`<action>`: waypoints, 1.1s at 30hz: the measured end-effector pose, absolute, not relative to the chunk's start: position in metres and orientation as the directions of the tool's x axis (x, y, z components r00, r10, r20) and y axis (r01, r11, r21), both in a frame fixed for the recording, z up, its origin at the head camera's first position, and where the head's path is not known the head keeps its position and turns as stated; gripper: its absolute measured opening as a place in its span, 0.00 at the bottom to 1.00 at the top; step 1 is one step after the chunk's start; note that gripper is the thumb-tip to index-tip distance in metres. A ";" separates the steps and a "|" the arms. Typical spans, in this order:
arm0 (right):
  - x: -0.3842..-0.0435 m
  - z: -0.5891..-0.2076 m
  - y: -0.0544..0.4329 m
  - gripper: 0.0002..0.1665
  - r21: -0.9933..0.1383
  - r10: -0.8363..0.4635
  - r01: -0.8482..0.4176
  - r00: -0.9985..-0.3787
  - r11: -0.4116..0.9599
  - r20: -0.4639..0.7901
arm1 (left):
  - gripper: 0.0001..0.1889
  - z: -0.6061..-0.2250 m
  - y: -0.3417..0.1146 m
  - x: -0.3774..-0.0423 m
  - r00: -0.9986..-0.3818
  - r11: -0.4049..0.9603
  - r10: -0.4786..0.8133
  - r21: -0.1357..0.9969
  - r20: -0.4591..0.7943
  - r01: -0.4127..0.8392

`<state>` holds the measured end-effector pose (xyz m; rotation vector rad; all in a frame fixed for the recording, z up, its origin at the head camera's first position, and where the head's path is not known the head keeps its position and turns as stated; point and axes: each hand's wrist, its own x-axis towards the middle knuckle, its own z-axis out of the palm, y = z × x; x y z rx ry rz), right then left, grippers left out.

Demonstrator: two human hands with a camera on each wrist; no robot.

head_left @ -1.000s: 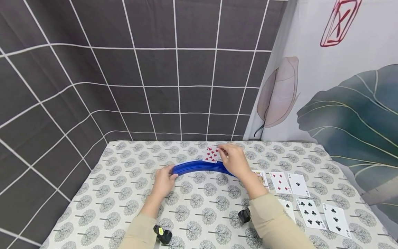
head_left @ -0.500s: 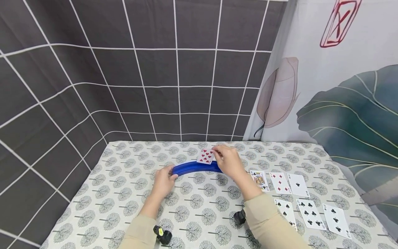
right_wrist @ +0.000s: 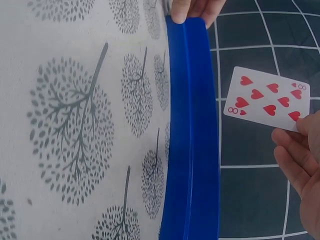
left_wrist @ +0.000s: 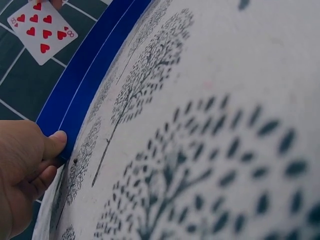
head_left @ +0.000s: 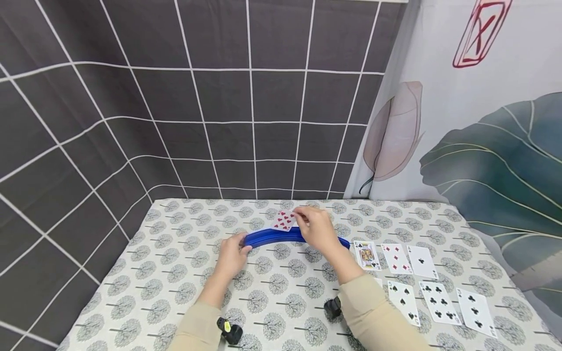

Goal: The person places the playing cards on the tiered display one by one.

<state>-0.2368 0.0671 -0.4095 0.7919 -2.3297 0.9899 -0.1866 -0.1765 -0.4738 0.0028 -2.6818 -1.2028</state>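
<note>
Tbl w/ tree-print cloth: curved blue rack, face-up cards on R.

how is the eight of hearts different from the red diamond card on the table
The eight of hearts shows heart pips; the diamond card shows diamonds. The eight of hearts is held up, pinched near a corner by the right grip; the diamond card lies flat on the tablecloth, untouched. Both are white with red pips.

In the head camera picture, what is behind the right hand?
Behind the right hand runs the blue curved strip, visible on both sides; the stretch between is covered. Patterned tablecloth also shows around the hand.
</note>
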 end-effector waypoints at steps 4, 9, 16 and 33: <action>-0.237 -0.410 0.063 0.05 -0.472 -0.318 -0.688 -0.696 0.551 0.644 | 0.22 -0.475 -0.177 -0.186 -0.978 0.675 -0.085 0.733 0.188 0.083; -0.236 -0.410 0.058 0.06 -0.479 -0.321 -0.700 -0.688 0.529 0.651 | 0.22 -0.476 -0.177 -0.187 -0.976 0.677 -0.077 0.730 0.203 0.098; -0.238 -0.414 0.053 0.07 -0.496 -0.327 -0.700 -0.695 0.514 0.641 | 0.21 -0.477 -0.177 -0.187 -0.974 0.684 -0.077 0.722 0.212 0.103; -0.237 -0.416 0.039 0.07 -0.493 -0.339 -0.692 -0.704 0.528 0.624 | 0.22 -0.478 -0.177 -0.188 -0.973 0.694 -0.070 0.711 0.221 0.111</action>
